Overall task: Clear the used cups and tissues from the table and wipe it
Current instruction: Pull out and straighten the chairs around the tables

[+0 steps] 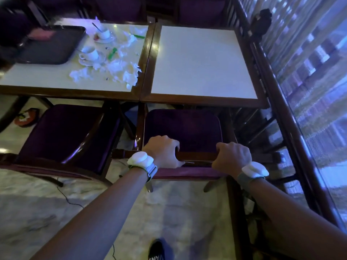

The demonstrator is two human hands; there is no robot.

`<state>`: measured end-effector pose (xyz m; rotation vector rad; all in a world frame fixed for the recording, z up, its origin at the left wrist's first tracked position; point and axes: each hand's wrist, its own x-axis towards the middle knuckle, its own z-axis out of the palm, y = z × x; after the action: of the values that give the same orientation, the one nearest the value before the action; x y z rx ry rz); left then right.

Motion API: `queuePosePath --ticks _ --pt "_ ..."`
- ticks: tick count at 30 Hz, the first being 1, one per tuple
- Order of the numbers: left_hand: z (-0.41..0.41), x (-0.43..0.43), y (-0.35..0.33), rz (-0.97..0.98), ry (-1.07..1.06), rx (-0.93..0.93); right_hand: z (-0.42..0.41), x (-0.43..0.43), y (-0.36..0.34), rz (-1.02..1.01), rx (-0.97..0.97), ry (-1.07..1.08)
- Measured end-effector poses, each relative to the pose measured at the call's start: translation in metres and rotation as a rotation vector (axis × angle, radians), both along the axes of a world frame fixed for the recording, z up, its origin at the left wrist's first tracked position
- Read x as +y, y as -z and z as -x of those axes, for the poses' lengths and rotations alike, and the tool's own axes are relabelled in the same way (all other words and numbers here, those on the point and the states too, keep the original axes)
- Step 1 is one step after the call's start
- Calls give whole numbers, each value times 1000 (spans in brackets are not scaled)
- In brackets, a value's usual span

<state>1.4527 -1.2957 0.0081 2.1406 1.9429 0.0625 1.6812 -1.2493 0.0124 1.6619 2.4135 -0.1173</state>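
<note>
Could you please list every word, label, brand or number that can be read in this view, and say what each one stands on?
"VANS", seen upside down and partly cut off by the bottom edge, in white letters on the black shoe.
The two green wrappers among the crumpled white tissues are too small and blurred to show any print.
No other text is visible, including on the white wrist devices.

I'm in a café or restaurant: two square wood-edged tables pushed together, matching purple-cushioned chairs [182,132] around them, a serving tray [50,45], used cups [92,53] on saucers, and crumpled tissues [116,70] on the surface [37,77].
</note>
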Motion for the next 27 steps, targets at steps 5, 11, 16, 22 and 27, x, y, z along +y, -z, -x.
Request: queuePosePath --ticks 5,11,16,22,27 --pt "10 20 1 30 13 -8 10 16 -3 -2 4 54" --pt "19 27 7 31 12 -3 17 18 -2 0 3 75" --pt "18 25 7 28 12 -8 19 15 -3 -1 10 108" --pt "18 18 5 33 10 -6 19 12 -3 -11 29 109" --pt "17 17 8 57 -37 -15 19 17 -4 80 15 94"
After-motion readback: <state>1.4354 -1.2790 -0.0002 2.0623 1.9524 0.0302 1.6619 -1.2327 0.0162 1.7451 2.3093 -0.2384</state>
